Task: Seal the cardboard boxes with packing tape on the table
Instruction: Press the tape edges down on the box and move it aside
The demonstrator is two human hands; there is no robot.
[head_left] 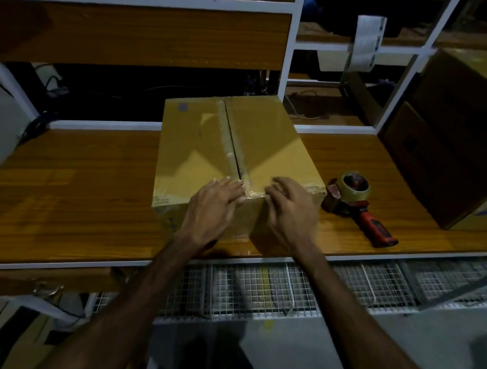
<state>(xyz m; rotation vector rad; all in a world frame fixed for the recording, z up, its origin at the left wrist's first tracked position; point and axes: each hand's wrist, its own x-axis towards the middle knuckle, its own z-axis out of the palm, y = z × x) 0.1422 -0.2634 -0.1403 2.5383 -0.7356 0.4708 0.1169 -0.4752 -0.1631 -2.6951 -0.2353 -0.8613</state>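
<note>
Brown cardboard, glossy with reflected light, fills the middle of the frame: a closed cardboard box (227, 152) sits on the wooden table (83, 196), its near face close to the table's front edge. Its long axis runs from the lower middle of the frame up toward the upper middle, leaning slightly left, and the centre seam (231, 143) where the two top flaps meet follows the same line, covered by a strip of clear tape (226, 127) that wrinkles toward the near end. The left hand (213, 202) lies on the box's near top edge just left of the seam, fingers straight and flat, pressing down on the tape where it folds over the edge. The right hand (289, 207) rests just right of the seam, its fingers bent at the knuckles with the tips on the box top; whether they pinch the tape cannot be told. Right of the box, apart from it, a tape dispenser (355, 203) lies on the table, its roll toward the box and its red handle pointing to the lower right. Larger stacked boxes (465, 143) stand at the right edge of the frame.
</note>
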